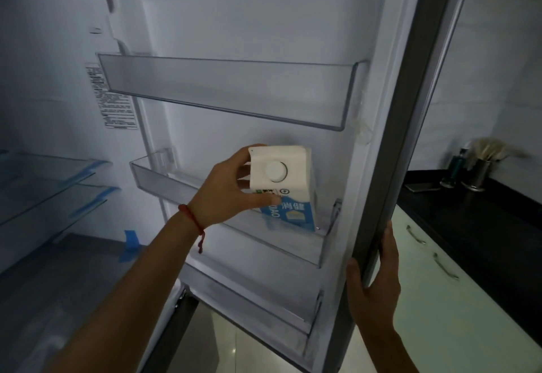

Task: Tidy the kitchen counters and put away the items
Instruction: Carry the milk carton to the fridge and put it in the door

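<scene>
Your left hand (225, 193) grips the white top of the milk carton (286, 188), thumb and fingers curled round it. The carton stands in the right end of the middle door shelf (181, 185) of the open fridge, its blue lower half behind the clear rail. Your right hand (374, 281) grasps the outer edge of the fridge door (404, 144), thumb on the inner side. A utensil holder (479, 171) sits on the dark surface (469, 220) to the right.
</scene>
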{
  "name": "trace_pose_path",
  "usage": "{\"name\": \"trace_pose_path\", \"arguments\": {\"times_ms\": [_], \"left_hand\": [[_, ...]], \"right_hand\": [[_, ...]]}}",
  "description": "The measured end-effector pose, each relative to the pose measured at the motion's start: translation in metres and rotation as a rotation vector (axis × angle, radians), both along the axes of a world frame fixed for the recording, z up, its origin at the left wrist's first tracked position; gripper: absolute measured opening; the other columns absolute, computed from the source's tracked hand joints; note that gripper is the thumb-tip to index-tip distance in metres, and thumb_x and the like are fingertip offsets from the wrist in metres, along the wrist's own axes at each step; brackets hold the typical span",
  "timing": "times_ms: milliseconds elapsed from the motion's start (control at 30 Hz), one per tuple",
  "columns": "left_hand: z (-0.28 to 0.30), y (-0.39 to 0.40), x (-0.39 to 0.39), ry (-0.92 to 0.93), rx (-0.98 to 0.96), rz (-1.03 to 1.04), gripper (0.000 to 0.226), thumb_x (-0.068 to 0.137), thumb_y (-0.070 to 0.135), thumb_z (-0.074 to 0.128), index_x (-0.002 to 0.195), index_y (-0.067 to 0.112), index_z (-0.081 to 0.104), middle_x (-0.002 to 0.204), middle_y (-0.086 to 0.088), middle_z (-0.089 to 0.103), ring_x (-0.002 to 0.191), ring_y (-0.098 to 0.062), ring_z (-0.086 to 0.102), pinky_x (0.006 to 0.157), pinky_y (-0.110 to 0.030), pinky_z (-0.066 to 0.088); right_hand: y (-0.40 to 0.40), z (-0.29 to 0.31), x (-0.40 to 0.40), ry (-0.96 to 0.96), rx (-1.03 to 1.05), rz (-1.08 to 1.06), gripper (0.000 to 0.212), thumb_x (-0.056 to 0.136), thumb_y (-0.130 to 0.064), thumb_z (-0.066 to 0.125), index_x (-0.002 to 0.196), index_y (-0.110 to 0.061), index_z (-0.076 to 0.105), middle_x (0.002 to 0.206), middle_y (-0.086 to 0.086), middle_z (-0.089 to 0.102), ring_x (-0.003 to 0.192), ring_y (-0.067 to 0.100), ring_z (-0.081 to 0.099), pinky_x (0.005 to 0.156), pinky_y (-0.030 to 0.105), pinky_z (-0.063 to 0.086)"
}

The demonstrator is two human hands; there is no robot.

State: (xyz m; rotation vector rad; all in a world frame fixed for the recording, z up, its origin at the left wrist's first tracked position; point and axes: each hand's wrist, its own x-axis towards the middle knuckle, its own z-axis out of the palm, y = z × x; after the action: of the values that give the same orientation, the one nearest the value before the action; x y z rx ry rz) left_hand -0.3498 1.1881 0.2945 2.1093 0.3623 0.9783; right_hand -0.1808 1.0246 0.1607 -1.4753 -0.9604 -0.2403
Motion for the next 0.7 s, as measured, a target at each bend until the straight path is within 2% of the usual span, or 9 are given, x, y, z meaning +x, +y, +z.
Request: {"name": "trace_pose_path", "arguments": {"times_ms": [167, 233, 333, 400, 467, 533, 600, 700], "left_hand": [[-0.003, 0.011, 0.011, 0.119, -0.004, -0.076, 0.063, 0.067, 0.006, 0.075, 0.118, 0.026, 0.046, 0.108, 0.015, 0.061, 0.095, 0.006, 0.063, 0.079, -0.016, 0.055], [-0.004, 0.012, 0.011, 0.138, 0.029, -0.077, 0.06, 0.068, 0.018, 0.074, 0.12, 0.025, 0.046, 0.108, 0.017, 0.061, 0.095, 0.011, 0.062, 0.08, -0.012, 0.053], [-0.012, 0.009, 0.005, 0.135, 0.184, 0.032, 0.054, 0.066, 0.043, 0.072, 0.114, 0.028, 0.052, 0.106, 0.017, 0.061, 0.092, 0.024, 0.054, 0.08, 0.001, 0.044], [-0.024, 0.002, -0.003, 0.089, 0.277, 0.182, 0.051, 0.068, 0.051, 0.063, 0.111, 0.025, 0.058, 0.107, 0.011, 0.062, 0.092, 0.025, 0.052, 0.079, 0.004, 0.04], [-0.042, -0.008, -0.012, 0.04, 0.361, 0.358, 0.058, 0.074, 0.062, 0.051, 0.11, 0.018, 0.063, 0.108, 0.002, 0.066, 0.098, 0.01, 0.056, 0.087, -0.003, 0.041], [-0.061, -0.019, -0.02, -0.008, 0.461, 0.508, 0.058, 0.083, 0.06, 0.04, 0.11, 0.014, 0.063, 0.11, -0.006, 0.067, 0.107, -0.008, 0.054, 0.1, -0.015, 0.035], [-0.076, -0.029, -0.027, -0.056, 0.535, 0.545, 0.046, 0.089, 0.052, 0.039, 0.112, 0.016, 0.057, 0.113, -0.004, 0.063, 0.112, -0.013, 0.049, 0.107, -0.018, 0.028], [-0.088, -0.035, -0.039, -0.019, 0.592, 0.52, 0.042, 0.092, 0.048, 0.035, 0.117, 0.017, 0.049, 0.119, -0.003, 0.057, 0.12, -0.016, 0.044, 0.108, -0.021, 0.029]], "right_hand": [[0.001, -0.003, 0.001, -0.011, 0.002, -0.008, 0.071, 0.077, -0.042, 0.045, 0.134, -0.06, 0.006, 0.142, -0.003, 0.031, 0.13, 0.01, 0.033, 0.105, 0.033, 0.03], [0.0, -0.003, -0.001, -0.011, -0.008, -0.007, 0.071, 0.077, -0.042, 0.045, 0.134, -0.06, 0.006, 0.143, -0.002, 0.031, 0.13, 0.007, 0.032, 0.105, 0.032, 0.03], [-0.002, -0.004, -0.004, -0.022, -0.02, -0.009, 0.072, 0.078, -0.042, 0.045, 0.137, -0.056, 0.007, 0.147, 0.001, 0.032, 0.133, 0.013, 0.032, 0.107, 0.036, 0.031], [-0.003, -0.004, -0.006, -0.023, -0.014, -0.012, 0.072, 0.078, -0.041, 0.045, 0.137, -0.054, 0.007, 0.147, -0.002, 0.032, 0.134, 0.015, 0.032, 0.107, 0.037, 0.031], [-0.005, -0.005, -0.011, -0.027, -0.016, -0.022, 0.073, 0.078, -0.04, 0.045, 0.139, -0.052, 0.007, 0.147, 0.004, 0.033, 0.134, 0.017, 0.032, 0.108, 0.04, 0.031], [-0.006, -0.005, -0.017, -0.018, -0.026, -0.04, 0.074, 0.077, -0.039, 0.046, 0.139, -0.052, 0.006, 0.149, 0.011, 0.032, 0.136, 0.021, 0.031, 0.109, 0.045, 0.032], [-0.008, -0.004, -0.025, -0.007, -0.032, -0.055, 0.075, 0.077, -0.04, 0.046, 0.138, -0.053, 0.004, 0.15, 0.013, 0.029, 0.138, 0.023, 0.029, 0.11, 0.048, 0.031], [-0.012, -0.004, -0.041, -0.033, -0.004, -0.058, 0.076, 0.078, -0.039, 0.046, 0.138, -0.053, 0.002, 0.152, 0.007, 0.024, 0.138, 0.02, 0.026, 0.11, 0.047, 0.029]]}}
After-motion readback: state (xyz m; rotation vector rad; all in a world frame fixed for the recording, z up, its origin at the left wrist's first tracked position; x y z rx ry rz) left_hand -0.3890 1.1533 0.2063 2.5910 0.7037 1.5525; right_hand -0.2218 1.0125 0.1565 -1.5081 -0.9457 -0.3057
